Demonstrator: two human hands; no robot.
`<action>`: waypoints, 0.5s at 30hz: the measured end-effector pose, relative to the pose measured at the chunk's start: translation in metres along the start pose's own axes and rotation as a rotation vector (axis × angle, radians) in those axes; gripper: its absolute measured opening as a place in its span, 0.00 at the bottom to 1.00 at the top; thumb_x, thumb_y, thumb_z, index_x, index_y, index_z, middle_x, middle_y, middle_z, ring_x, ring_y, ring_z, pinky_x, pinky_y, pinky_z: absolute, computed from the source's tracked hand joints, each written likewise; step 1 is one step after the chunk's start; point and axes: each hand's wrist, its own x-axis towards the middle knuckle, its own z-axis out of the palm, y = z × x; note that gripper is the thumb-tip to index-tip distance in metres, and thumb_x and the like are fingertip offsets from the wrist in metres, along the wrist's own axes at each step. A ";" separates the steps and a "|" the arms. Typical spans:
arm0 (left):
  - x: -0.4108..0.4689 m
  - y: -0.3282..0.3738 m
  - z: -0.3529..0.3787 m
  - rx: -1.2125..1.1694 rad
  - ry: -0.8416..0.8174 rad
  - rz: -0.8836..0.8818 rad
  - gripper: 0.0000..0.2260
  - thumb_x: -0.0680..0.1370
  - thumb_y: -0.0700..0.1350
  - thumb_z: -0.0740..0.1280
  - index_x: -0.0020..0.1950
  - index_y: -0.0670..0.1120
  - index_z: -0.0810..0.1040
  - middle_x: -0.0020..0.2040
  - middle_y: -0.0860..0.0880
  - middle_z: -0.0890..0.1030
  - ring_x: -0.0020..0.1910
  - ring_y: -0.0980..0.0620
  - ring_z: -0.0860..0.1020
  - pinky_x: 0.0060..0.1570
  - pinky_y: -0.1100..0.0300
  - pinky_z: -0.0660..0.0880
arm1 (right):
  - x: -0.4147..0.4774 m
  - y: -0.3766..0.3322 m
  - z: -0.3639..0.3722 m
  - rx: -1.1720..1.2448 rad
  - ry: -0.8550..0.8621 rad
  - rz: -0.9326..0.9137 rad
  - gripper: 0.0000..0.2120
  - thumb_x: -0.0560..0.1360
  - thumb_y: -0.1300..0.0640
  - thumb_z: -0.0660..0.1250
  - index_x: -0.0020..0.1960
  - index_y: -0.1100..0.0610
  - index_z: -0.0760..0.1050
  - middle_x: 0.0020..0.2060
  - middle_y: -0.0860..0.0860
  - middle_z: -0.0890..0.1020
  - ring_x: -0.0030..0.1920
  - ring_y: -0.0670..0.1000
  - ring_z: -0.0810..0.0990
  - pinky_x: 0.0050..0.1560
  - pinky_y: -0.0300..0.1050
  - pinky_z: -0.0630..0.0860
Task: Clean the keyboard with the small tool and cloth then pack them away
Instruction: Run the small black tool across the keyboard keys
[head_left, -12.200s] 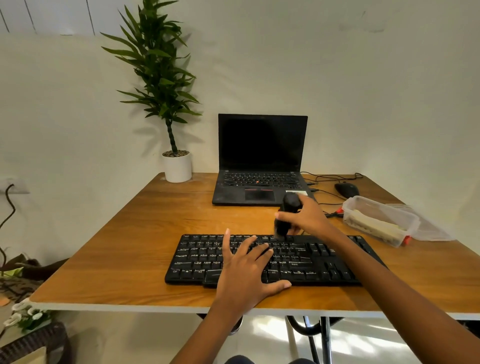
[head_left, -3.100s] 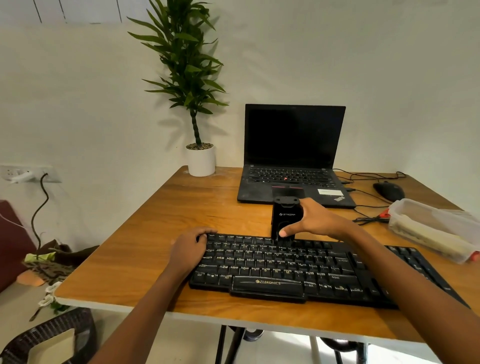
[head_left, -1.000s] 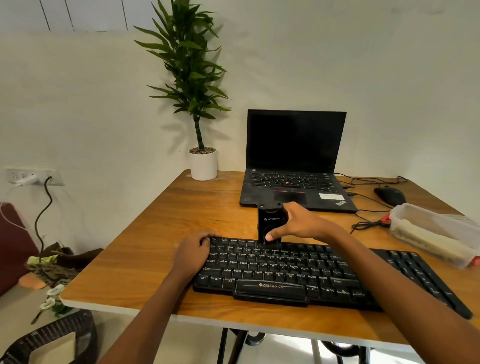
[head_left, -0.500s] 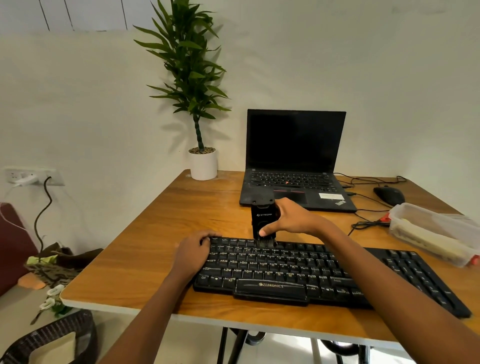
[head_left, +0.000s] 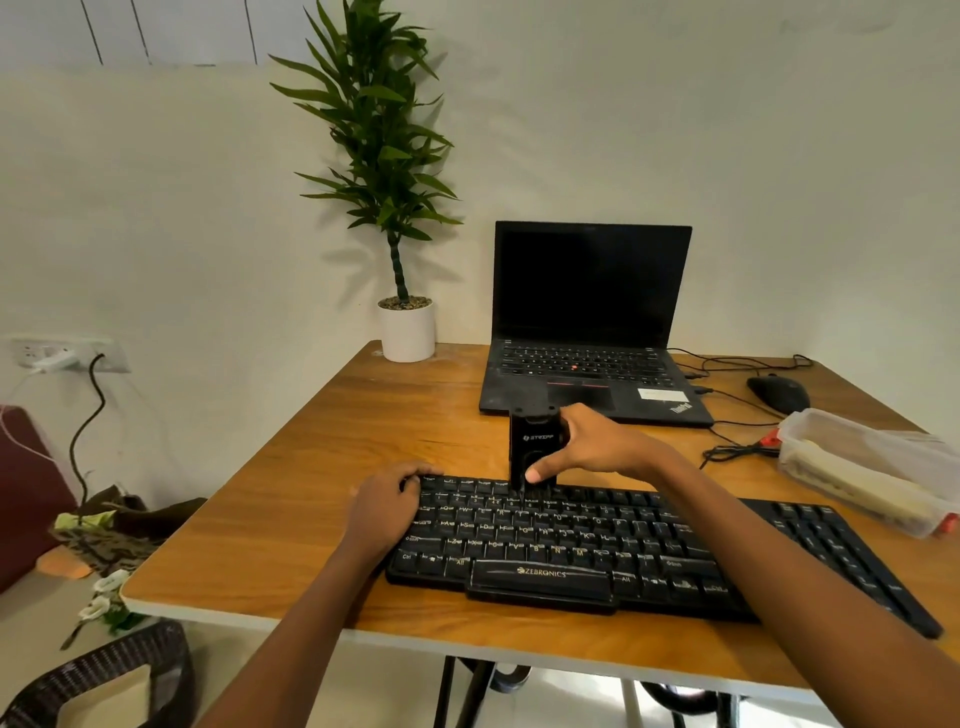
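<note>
Wooden table against a white wall, black keyboard lying across the near edge.
Potted plant and open laptop at the back, mouse to the right, and near it the clear plastic container with something pale lying inside, can't tell what. My right hand wraps the small black brush tool, thumb on its front, standing it upright, bristles on the top key rows. My left hand curls over the keyboard's far-left corner, holding it.
</note>
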 end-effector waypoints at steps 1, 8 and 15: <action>0.000 0.000 0.000 0.003 -0.006 -0.001 0.19 0.81 0.42 0.58 0.45 0.68 0.73 0.52 0.61 0.75 0.53 0.54 0.74 0.64 0.41 0.66 | 0.000 0.000 0.001 -0.020 0.025 -0.006 0.19 0.67 0.60 0.75 0.51 0.48 0.70 0.46 0.44 0.78 0.51 0.48 0.78 0.48 0.38 0.75; 0.001 -0.001 0.000 -0.004 -0.005 -0.003 0.20 0.81 0.42 0.58 0.44 0.69 0.73 0.55 0.58 0.77 0.55 0.52 0.75 0.64 0.42 0.66 | 0.004 0.000 0.003 -0.049 0.063 -0.023 0.20 0.66 0.59 0.76 0.52 0.48 0.70 0.46 0.44 0.78 0.51 0.48 0.77 0.49 0.39 0.73; 0.001 -0.004 0.002 -0.021 -0.011 0.003 0.19 0.81 0.43 0.58 0.45 0.70 0.73 0.56 0.57 0.78 0.53 0.51 0.77 0.61 0.40 0.69 | -0.002 -0.005 -0.004 -0.055 0.009 -0.003 0.20 0.66 0.60 0.76 0.51 0.47 0.70 0.48 0.47 0.78 0.51 0.51 0.78 0.52 0.48 0.76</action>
